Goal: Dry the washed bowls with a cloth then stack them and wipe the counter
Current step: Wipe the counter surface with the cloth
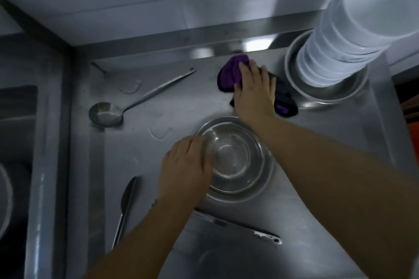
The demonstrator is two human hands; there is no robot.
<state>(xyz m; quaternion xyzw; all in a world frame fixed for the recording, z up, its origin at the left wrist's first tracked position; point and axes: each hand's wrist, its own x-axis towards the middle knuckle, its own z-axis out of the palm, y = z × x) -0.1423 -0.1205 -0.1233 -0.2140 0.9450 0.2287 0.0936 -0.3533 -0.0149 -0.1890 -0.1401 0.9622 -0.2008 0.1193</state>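
Note:
A steel bowl [235, 156] sits upright in the middle of the steel counter [172, 102], apparently nested in another bowl. My left hand [186, 165] grips its left rim, fingers curled over the edge. My right hand [255, 90] lies flat with straight fingers on a purple and black cloth [229, 72], pressing it onto the counter behind the bowl. At the back right a tall stack of white bowls [353, 29] stands inside a steel bowl [326, 93].
A steel ladle [106, 113] lies to the left, a spoon or spatula [127, 199] at front left, another steel utensil [240, 226] in front of the bowl. Water drops [158, 133] spot the counter. A sink [15, 154] lies at far left, a tiled wall behind.

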